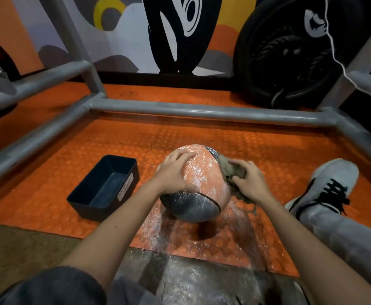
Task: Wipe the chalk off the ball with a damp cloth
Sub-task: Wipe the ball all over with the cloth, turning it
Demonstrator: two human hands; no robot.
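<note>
An orange and black ball (204,179), dusted with white chalk, sits on the orange studded floor mat in the middle of the view. My left hand (174,172) rests spread on the ball's upper left side, steadying it. My right hand (249,180) grips a crumpled grey-brown cloth (232,172) and presses it against the ball's right side. Part of the cloth hangs down below my hand. White chalk dust lies scattered on the mat (158,234) in front of the ball.
A dark open bin (105,188) with a white label stands left of the ball. Grey metal rack tubes (202,111) fence the mat behind and at both sides. My white shoe (325,186) lies at right. A large black tyre (290,53) stands at the back right.
</note>
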